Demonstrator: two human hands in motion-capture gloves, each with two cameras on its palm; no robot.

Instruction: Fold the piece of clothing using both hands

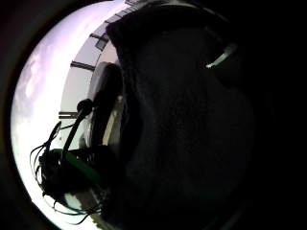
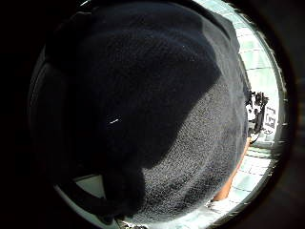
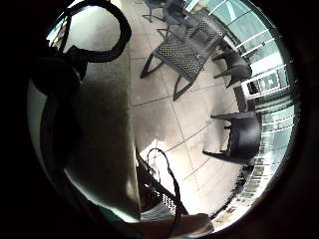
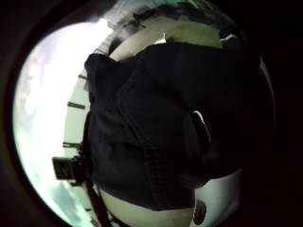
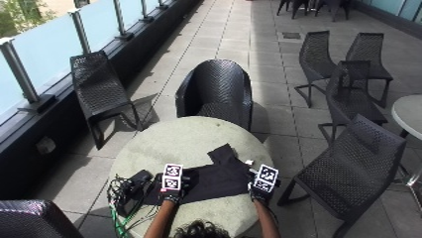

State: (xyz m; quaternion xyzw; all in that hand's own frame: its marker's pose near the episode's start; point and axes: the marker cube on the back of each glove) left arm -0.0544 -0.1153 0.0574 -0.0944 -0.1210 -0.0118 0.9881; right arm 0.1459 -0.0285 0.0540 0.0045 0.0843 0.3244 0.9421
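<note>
A black piece of clothing (image 5: 212,178) is being held spread on the near part of a round pale table (image 5: 171,144), with one narrower part reaching toward the table's middle. Its left edge is being gripped by the left hand (image 5: 173,191), and dark knit cloth (image 2: 157,124) is filling both of that hand's palm views, so the cloth is lying close against the palm. Its right edge is being held by the right hand (image 5: 262,188); whether those fingers are pinching or only pressing cannot be told. A tangle of black gear and cables (image 5: 129,191) is lying on the table just beside the left hand. A black woven chair (image 5: 214,91) is standing beyond the table's far edge.
</note>
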